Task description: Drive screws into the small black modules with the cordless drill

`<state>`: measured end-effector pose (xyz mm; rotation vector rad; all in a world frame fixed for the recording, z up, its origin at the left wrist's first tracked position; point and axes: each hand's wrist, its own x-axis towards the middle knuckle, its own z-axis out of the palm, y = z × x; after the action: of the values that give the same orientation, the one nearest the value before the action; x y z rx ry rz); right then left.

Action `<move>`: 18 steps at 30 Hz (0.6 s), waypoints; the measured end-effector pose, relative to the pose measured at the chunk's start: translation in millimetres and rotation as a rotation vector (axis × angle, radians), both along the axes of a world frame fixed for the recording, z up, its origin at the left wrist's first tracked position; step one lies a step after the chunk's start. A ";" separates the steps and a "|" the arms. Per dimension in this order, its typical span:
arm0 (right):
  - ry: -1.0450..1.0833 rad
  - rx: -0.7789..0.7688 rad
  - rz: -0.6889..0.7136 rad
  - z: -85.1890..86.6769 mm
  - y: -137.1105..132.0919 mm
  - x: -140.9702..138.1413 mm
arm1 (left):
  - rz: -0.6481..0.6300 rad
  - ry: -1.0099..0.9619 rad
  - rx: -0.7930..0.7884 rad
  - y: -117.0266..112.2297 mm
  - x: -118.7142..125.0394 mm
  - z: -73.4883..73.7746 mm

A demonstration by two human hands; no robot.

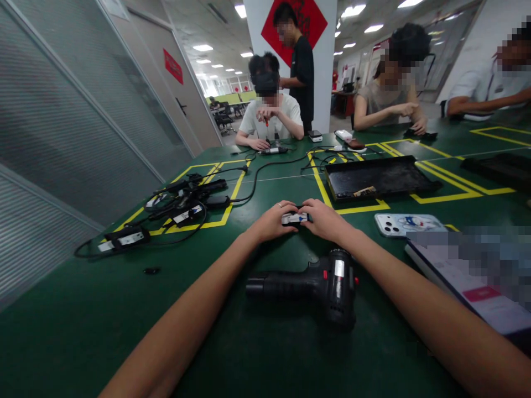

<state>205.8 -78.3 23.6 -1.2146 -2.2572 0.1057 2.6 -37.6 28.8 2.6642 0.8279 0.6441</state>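
pillar sign point(309, 22): red diamond with a dark character, partly hidden by a standing person's head, not readable
door sign point(173, 66): red plate, marks too small to read
adapter point(294, 218): white label between both hands, print too small to read
adapter pile point(185, 207): white labels with dark print, unreadable
near adapter point(124, 239): white label, print illegible
drill point(315, 284): silver sticker and red marks, no legible brand
phone point(409, 224): back face with drawn figures, no text readable
paper point(473, 271): blurred out, red patch, nothing legible
table point(124, 331): yellow tape lines only, no lettering
readable text overall: none
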 end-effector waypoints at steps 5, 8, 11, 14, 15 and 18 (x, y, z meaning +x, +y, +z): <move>0.051 0.055 0.008 5.7 -2.0 -2.4 | 0.064 -0.167 -0.103 7.9 -1.3 -13.9; 0.110 0.065 -0.007 10.4 -5.3 -5.1 | 0.161 -0.173 -0.152 8.1 -13.5 -14.0; 0.200 0.067 -0.118 10.6 -6.4 -3.5 | 0.244 -0.118 -0.128 10.3 -20.7 -8.8; 0.267 0.055 -0.238 7.6 -4.8 1.2 | 0.319 -0.015 -0.124 9.5 -24.3 0.9; 0.278 0.047 -0.263 6.5 -4.0 2.5 | 0.357 0.015 -0.138 7.3 -26.0 5.0; 0.276 0.008 -0.288 4.9 -2.6 3.7 | 0.478 0.068 -0.200 -7.3 -39.2 20.0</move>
<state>209.5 -80.9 28.4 -1.4134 -1.8283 0.1436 -36.6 -44.9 48.7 2.3284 1.4858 0.5384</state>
